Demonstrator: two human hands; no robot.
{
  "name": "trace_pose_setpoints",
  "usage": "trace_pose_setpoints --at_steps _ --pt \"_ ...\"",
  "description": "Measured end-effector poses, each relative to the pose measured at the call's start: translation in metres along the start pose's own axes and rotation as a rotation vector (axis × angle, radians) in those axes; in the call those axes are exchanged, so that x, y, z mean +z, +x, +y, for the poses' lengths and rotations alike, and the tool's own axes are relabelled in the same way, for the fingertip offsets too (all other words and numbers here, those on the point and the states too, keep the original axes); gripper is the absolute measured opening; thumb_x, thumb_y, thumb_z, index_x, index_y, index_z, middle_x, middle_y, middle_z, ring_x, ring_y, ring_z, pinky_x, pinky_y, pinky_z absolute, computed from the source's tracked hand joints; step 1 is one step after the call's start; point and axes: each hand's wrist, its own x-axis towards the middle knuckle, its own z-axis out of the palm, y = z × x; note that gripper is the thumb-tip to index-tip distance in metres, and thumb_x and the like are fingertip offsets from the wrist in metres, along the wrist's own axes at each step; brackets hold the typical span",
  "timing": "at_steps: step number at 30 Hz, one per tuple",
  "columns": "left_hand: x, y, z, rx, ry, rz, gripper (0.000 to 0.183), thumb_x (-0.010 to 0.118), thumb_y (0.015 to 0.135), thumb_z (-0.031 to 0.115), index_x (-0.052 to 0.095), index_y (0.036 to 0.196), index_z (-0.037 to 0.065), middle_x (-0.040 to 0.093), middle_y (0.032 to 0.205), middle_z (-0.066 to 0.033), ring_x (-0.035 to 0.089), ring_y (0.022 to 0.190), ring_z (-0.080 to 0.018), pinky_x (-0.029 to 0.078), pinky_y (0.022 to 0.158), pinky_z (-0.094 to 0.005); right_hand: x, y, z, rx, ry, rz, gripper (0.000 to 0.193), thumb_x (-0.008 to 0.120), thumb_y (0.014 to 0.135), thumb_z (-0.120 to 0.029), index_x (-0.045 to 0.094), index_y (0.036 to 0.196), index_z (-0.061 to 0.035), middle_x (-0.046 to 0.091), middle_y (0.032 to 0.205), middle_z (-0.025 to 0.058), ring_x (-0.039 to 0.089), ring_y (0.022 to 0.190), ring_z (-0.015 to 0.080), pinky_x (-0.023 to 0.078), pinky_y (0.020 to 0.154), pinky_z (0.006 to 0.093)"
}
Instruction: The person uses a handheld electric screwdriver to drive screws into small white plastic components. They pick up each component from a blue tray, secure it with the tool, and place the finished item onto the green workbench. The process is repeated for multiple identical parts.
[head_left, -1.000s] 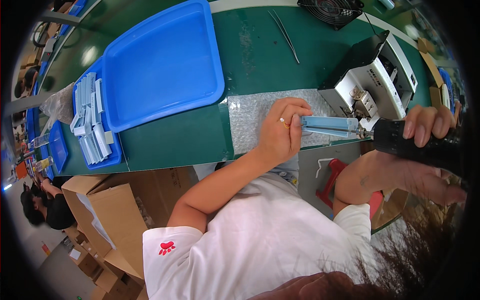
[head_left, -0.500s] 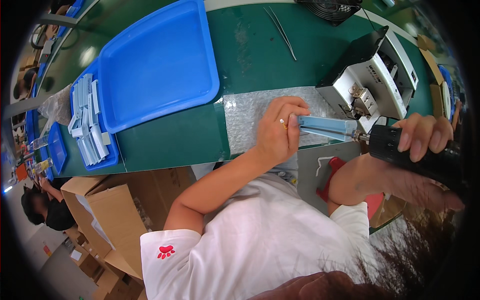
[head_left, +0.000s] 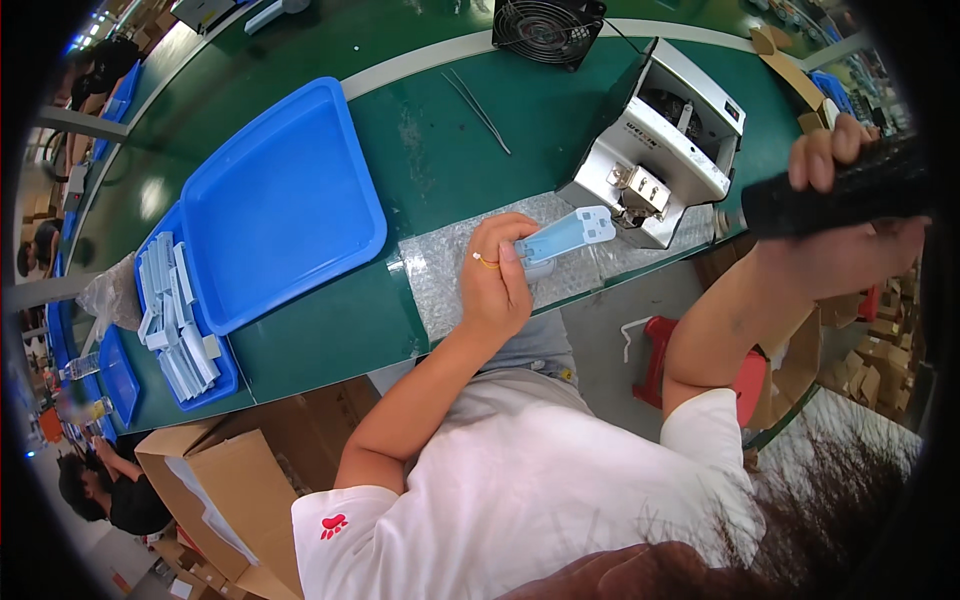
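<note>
My left hand [head_left: 497, 277] is closed around one end of a long light-blue plastic housing [head_left: 562, 238], whose other end points right over the bubble wrap [head_left: 435, 270]. In my right hand [head_left: 832, 155] is a black electric screwdriver [head_left: 820, 195], held up at the far right; its tip end stands apart from the housing. Just beyond the housing sits a silver and black screw feeder [head_left: 690, 130], with a metal fitting on its front.
A blue tray [head_left: 350, 130] lies at the left, overlapping another tray with several light-blue housings [head_left: 165, 290]. Tweezers [head_left: 480, 112] and a black fan [head_left: 548, 30] lie farther back. Below the bench stand an open cardboard box [head_left: 235, 480] and a red stool [head_left: 655, 355]. Another person [head_left: 125, 490] works at far left.
The screwdriver has come out of the housing and moved right and up. My left hand has tilted the housing's free end upward. The whole view has shifted.
</note>
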Motion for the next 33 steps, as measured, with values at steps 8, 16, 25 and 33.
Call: trace_pose_setpoints --at_steps 8,16,25,33 --pt "-0.001 -0.002 0.005 -0.03 -0.001 0.014 0.023 0.036 0.094 0.006 0.058 0.095 0.0 0.059 0.102 -0.0155 0.057 0.091 -0.0312 0.045 0.082 -0.0379 0.05 0.001 0.044 -0.151 -0.648 0.329 0.086 0.042 0.075 -0.08 0.047 0.102 0.0017 0.052 0.082 0.0155 0.05 0.063 0.0239 0.042 0.057 0.0346" --pt "-0.004 0.001 0.009 0.045 0.101 -0.016 0.017 0.042 0.09 0.002 0.059 0.093 0.002 0.059 0.102 -0.0135 0.056 0.09 -0.0303 0.045 0.079 -0.0391 0.044 -0.034 0.021 0.113 0.21 -0.027 0.073 0.06 0.073 -0.067 0.046 0.104 -0.0029 0.045 0.085 0.0096 0.05 0.066 0.017 0.041 0.058 0.0285" --pt "-0.006 -0.002 0.007 0.055 0.119 -0.045 0.021 0.037 0.094 0.005 0.058 0.095 0.002 0.06 0.101 -0.0144 0.057 0.09 -0.0285 0.045 0.08 -0.0362 0.057 -0.037 0.043 -0.101 -0.128 0.151 0.102 0.058 0.061 -0.085 0.046 0.108 0.0055 0.043 0.088 0.013 0.047 0.066 0.0178 0.04 0.055 0.0293" --pt "-0.006 -0.002 0.007 0.036 0.099 -0.055 0.02 0.038 0.094 0.005 0.057 0.098 0.003 0.059 0.102 -0.0144 0.057 0.089 -0.0286 0.046 0.079 -0.0355 0.061 -0.043 0.053 -0.07 -0.108 0.144 0.105 0.054 0.062 -0.087 0.046 0.105 0.0087 0.044 0.089 0.0135 0.05 0.064 0.0194 0.043 0.054 0.0312"
